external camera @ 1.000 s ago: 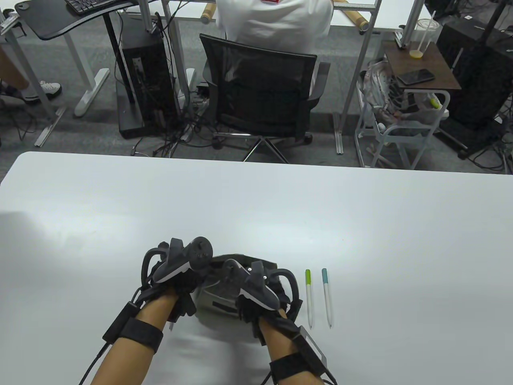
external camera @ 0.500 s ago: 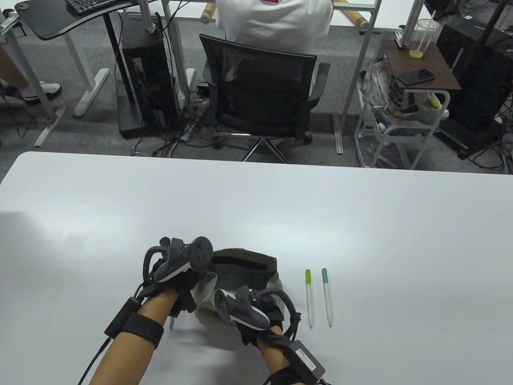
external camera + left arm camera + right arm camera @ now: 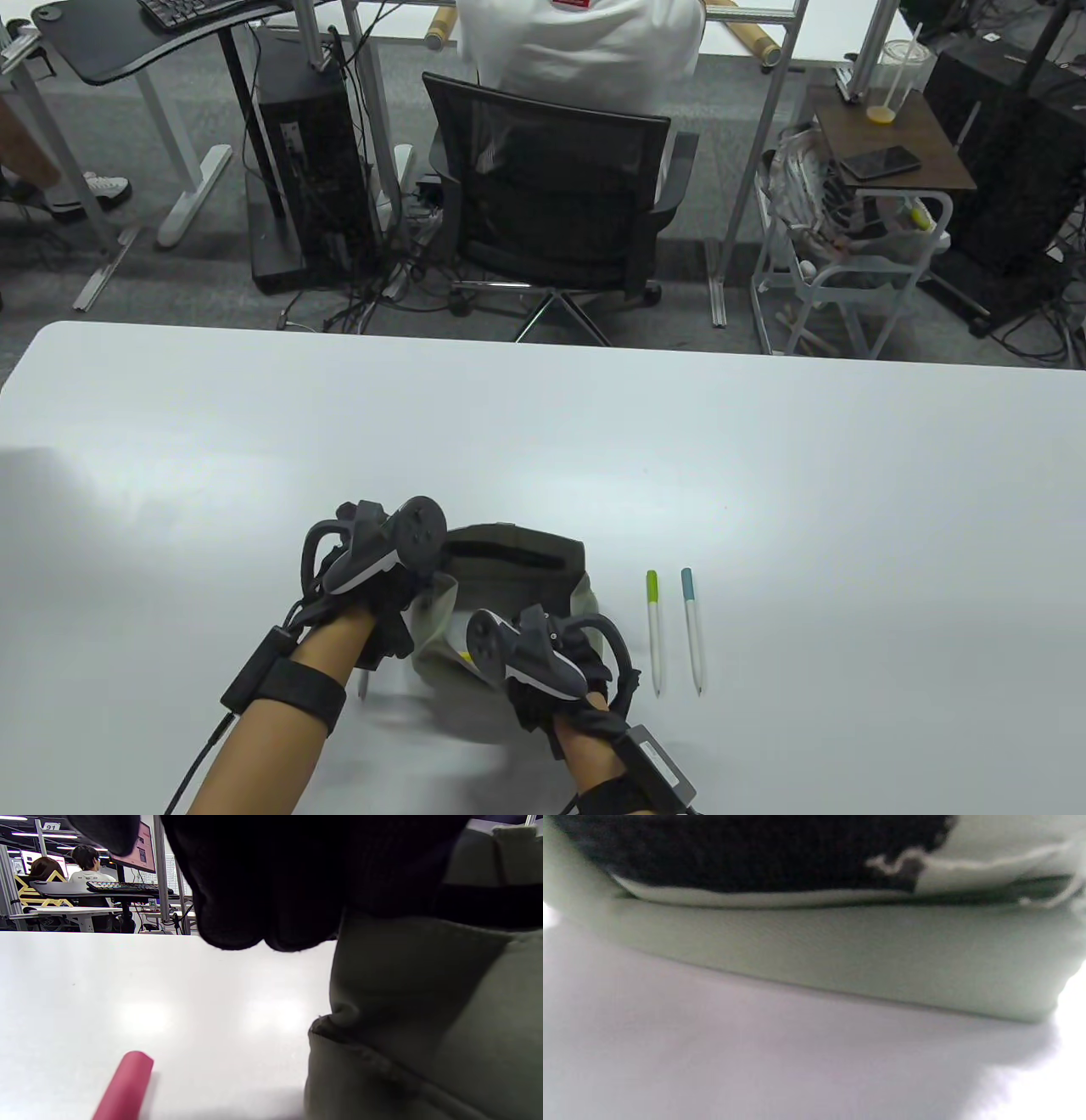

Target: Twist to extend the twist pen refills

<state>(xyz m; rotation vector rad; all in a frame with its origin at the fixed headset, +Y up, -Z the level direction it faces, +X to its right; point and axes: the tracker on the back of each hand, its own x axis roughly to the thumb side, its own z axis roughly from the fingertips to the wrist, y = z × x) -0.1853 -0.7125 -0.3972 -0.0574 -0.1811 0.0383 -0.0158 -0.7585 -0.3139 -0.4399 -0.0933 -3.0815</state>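
An olive green pouch (image 3: 517, 564) lies open on the white table (image 3: 543, 441). My left hand (image 3: 417, 597) grips the pouch's left edge; in the left wrist view its gloved fingers (image 3: 263, 899) curl over the pouch (image 3: 424, 1005). My right hand (image 3: 530, 658) is at the pouch's near side, its fingers hidden under the tracker. In the right wrist view the dark fingers (image 3: 746, 853) reach into the pouch mouth (image 3: 814, 950). Something yellow (image 3: 466, 655) shows inside. A green-capped pen (image 3: 654, 628) and a teal-capped pen (image 3: 692, 628) lie side by side to the right. A red pen (image 3: 123, 1088) lies by my left wrist.
The table's far edge borders a floor with a black office chair (image 3: 551, 195) and a seated person. A side cart (image 3: 857, 255) stands at the far right. Both lying pens are a hand's width right of my right hand.
My right hand pulled back from over the pouch to its near edge, uncovering the pouch's open top. My left hand stayed on the pouch's left edge. The two pens did not move.
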